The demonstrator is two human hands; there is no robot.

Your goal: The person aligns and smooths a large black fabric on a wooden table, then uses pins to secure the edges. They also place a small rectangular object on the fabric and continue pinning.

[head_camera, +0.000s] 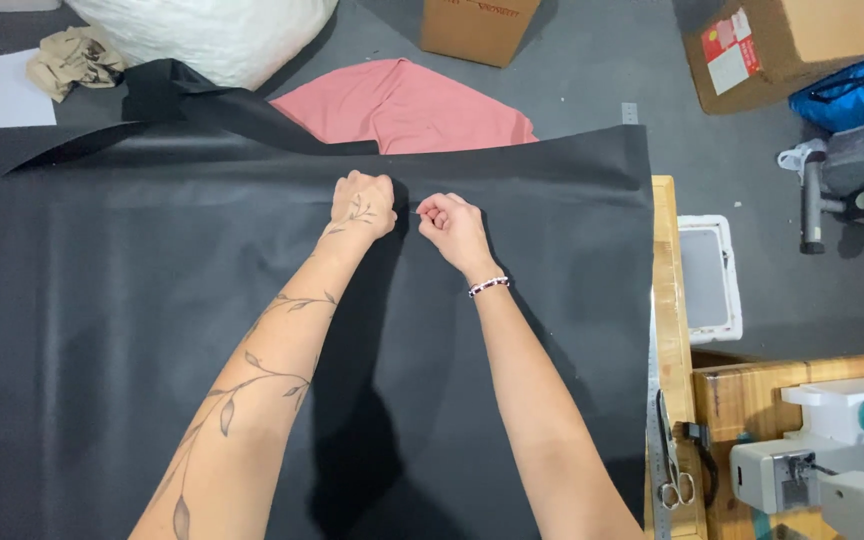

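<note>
Light: I see even, fairly bright overhead light | Glare: soft sheen on the black sheet (102,300) at left | Shadows: dark forearm shadows fall near, between the arms | Focus: sharp centre, mild wide-angle stretch at edges

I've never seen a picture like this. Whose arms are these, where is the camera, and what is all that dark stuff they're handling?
There is no machine here: these are a person's two bare arms, seen from a camera worn on the head and looking down. A large sheet of smooth black material covers the work surface. The left hand, on the forearm with the leaf tattoo, is closed into a fist on the sheet. The right hand, with a beaded bracelet at the wrist, pinches the sheet beside it. Beyond the sheet lies a pink cloth. At the right runs a wooden table edge with metal scissors on it, and a white sewing machine stands in the corner.
</note>
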